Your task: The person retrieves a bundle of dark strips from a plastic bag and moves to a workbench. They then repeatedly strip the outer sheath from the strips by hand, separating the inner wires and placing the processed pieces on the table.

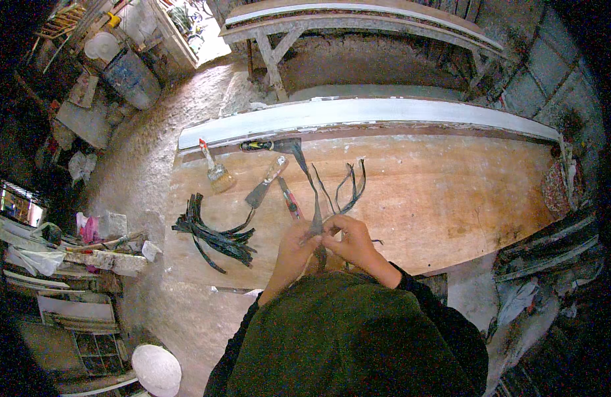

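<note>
In the head view, the dark strip is in mid-handling near the middle of the near edge of the surface. Its broad end lies toward the far edge, next to a tool with a yellow and black handle; from there it narrows and runs to the person. The left hand has its grip on the strip, pinching it between thumb and fingers; the right hand, just beside it, grasps the same strip with bent fingertips. Work on this piece looks unfinished, since both hands are on it and neither has let go. Toward the left edge, a bundle of dark strips lies loose and out of the hands; whether these are finished or waiting cannot be told, so how much is left stays unclear.

Counted: one strip between the two hands and one bundle, its pieces too tangled to number. Several thin strands lie beyond the right hand; they cross, so an exact count is unsure, and whether their near ends are held is hidden. Of tools there are four, none in use: the yellow and black one, one brush toward the far left corner, one scraper right of it, and one red and grey cutter just beyond the left hand. One long white board runs along the far edge.
</note>
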Demonstrator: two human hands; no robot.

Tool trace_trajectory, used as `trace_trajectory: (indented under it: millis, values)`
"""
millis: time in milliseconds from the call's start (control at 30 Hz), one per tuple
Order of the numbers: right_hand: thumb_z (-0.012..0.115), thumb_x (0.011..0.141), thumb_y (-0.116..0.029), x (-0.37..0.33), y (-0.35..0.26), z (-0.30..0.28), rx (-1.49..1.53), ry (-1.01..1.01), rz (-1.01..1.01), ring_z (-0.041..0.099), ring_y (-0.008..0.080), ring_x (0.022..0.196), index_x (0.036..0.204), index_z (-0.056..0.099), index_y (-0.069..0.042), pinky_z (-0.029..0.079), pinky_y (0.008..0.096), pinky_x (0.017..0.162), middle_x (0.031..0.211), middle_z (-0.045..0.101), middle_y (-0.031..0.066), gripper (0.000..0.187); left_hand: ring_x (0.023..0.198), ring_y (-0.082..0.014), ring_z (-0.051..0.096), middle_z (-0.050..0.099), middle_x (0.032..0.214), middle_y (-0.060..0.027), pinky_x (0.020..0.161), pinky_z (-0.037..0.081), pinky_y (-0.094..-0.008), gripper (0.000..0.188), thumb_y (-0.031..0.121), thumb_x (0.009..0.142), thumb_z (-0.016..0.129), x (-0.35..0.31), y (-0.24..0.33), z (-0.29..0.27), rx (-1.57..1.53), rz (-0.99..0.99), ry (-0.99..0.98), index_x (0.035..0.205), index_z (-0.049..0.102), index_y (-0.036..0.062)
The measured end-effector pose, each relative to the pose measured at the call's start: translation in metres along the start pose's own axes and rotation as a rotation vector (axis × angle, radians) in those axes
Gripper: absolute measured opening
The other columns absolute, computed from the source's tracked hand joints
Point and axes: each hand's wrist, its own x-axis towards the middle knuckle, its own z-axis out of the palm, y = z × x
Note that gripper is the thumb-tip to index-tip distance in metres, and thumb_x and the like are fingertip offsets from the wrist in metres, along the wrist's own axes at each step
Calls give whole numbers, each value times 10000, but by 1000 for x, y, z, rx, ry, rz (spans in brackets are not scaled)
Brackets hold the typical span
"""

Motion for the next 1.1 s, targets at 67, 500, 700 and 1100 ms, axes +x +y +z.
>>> trace_trajectory:
  millis: [67,500,700,1100]
  values:
    - [636,660,-152,3,3,-3,-9,-19,71,570,194,607,738,564,-38,448,291,550,672,573,88,155,787,-132,510,551,812,-29,741,391,-248,200,216,781,588,-3,14,-5,-51,-147,-45,863,549,37]
    - [577,648,-122,-1,113,-39,-273,152,409,573,155,511,675,541,-7,451,264,490,570,572,102,124,766,-152,493,535,853,-58,728,414,-317,182,202,824,522,-37,30,-127,-982,263,424,917,496,47]
    - [561,667,-87,-4,141,-46,-145,225,428,572,156,483,667,514,11,448,258,450,544,558,104,108,768,-145,489,505,901,-38,716,415,-275,147,176,853,474,-55,46,-160,-684,427,573,929,496,53]
    - [625,712,-212,1,90,-19,-221,66,313,581,197,727,959,589,-55,463,296,639,849,601,110,295,712,-93,515,581,802,-28,666,402,-218,150,55,748,584,-13,7,-48,-213,-149,315,891,569,14]
